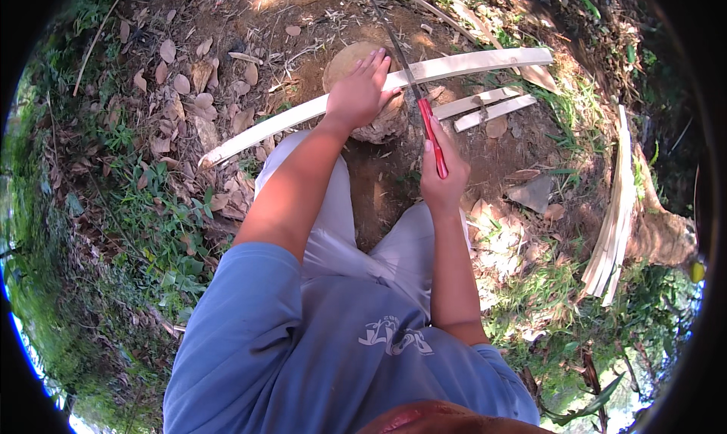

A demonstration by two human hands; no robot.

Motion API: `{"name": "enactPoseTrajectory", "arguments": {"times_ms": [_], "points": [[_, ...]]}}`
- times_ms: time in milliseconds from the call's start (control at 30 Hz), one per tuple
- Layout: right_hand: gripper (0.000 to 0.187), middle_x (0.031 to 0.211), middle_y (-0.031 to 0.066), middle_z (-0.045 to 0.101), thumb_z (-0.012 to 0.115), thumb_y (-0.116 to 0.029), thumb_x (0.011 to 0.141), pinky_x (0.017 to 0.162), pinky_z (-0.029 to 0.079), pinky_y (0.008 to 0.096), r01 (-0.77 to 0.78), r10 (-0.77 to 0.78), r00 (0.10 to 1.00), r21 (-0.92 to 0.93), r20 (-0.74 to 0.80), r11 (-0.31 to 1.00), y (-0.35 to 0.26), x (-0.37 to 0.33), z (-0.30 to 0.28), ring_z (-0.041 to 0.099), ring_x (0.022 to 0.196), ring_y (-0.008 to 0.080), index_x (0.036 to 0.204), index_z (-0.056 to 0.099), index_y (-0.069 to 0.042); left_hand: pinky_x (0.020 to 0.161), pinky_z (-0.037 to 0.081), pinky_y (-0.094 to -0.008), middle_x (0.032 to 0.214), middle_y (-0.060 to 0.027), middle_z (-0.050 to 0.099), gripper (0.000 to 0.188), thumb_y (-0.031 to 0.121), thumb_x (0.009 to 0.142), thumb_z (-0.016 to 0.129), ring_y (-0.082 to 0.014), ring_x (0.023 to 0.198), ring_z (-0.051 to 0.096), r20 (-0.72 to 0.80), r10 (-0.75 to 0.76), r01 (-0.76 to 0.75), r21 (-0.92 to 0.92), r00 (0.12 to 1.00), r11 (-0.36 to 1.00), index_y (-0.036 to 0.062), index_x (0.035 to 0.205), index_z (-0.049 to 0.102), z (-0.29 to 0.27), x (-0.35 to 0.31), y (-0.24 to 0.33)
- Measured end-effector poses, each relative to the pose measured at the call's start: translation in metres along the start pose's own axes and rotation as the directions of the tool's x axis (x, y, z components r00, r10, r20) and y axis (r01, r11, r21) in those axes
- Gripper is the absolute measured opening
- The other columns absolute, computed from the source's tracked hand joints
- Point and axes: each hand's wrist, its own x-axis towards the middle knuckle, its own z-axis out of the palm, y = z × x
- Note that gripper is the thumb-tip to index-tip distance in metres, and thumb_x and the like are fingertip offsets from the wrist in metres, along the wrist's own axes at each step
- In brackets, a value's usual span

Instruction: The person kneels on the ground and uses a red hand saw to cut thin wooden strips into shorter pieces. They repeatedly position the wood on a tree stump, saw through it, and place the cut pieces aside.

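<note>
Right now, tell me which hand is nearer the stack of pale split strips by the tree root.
Right. The right hand, gripping the red-handled knife, is closer to the stack; the left hand presses the long strip farther away.

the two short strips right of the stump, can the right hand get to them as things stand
Probably yes, though not freely. The two short strips lie on bare ground just past the right hand, with nothing between. But that hand is closed around the red-handled knife, so its fingers are occupied.

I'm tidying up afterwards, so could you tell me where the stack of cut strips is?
In the head view, the stack of pale strips lies on the ground at the person's far right, well away from the right hand.
</note>
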Motion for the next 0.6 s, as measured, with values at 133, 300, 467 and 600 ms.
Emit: {"name": "enactPoseTrajectory", "arguments": {"times_ms": [133, 300, 467, 600], "points": [[0.043, 0.135, 0.0219, 0.075, 0.066, -0.001, 0.102, 0.097, 0.059, 0.0354, -0.079, 0.079, 0.997, 0.038, -0.005, 0.996, -0.001, -0.019, -0.013, 0.078, 0.117, 0.0288, 0.144, 0.069, -0.002, 0.133, 0.031, -0.041, 0.176, -0.0153, 0.034, 0.075, 0.054, 0.113, 0.047, -0.0282, 0.162, 0.034, 0.009, -0.007, 0.007, -0.014, 1.0, 1.0, -0.0001, 0.165, 0.037, -0.003, 0.001, 0.002], [0.043, 0.136, 0.0224, 0.075, 0.067, 0.001, 0.101, 0.096, 0.06, 0.0369, -0.073, 0.073, 0.997, -0.004, -0.016, 0.997, -0.01, -0.051, -0.042, 0.078, 0.116, 0.0292, 0.144, 0.069, -0.001, 0.132, 0.032, -0.0419, 0.177, -0.0155, 0.033, 0.075, 0.053, 0.113, 0.049, -0.0316, 0.162, 0.035, 0.042, -0.035, 0.037, -0.067, 0.999, 0.997, 0.0018, 0.166, 0.037, -0.014, 0.001, 0.006], [0.046, 0.132, 0.0221, 0.077, 0.067, 0.001, 0.1, 0.087, 0.058, 0.0313, -0.143, 0.153, 0.987, -0.153, 0.055, 0.978, -0.027, -0.103, -0.082, 0.079, 0.098, 0.0253, 0.145, 0.068, 0.0, 0.132, 0.032, -0.0424, 0.177, -0.0156, 0.032, 0.076, 0.053, 0.112, 0.051, -0.0336, 0.162, 0.035, 0.029, -0.024, 0.026, -0.072, 0.999, 0.997, 0.0025, 0.167, 0.036, -0.01, 0.002, 0.005], [0.047, 0.116, 0.0201, 0.079, 0.069, -0.002, 0.098, 0.075, 0.056, 0.031, -0.167, 0.188, 0.979, -0.215, 0.082, 0.962, -0.064, -0.135, -0.112, 0.073, 0.077, 0.0231, 0.145, 0.067, 0.002, 0.132, 0.032, -0.0428, 0.177, -0.0155, 0.033, 0.076, 0.053, 0.112, 0.052, -0.0338, 0.162, 0.035, 0.02, 0.02, -0.019, -0.022, 1.0, 1.0, 0.0026, 0.166, 0.037, -0.013, 0.002, 0.005]]}}
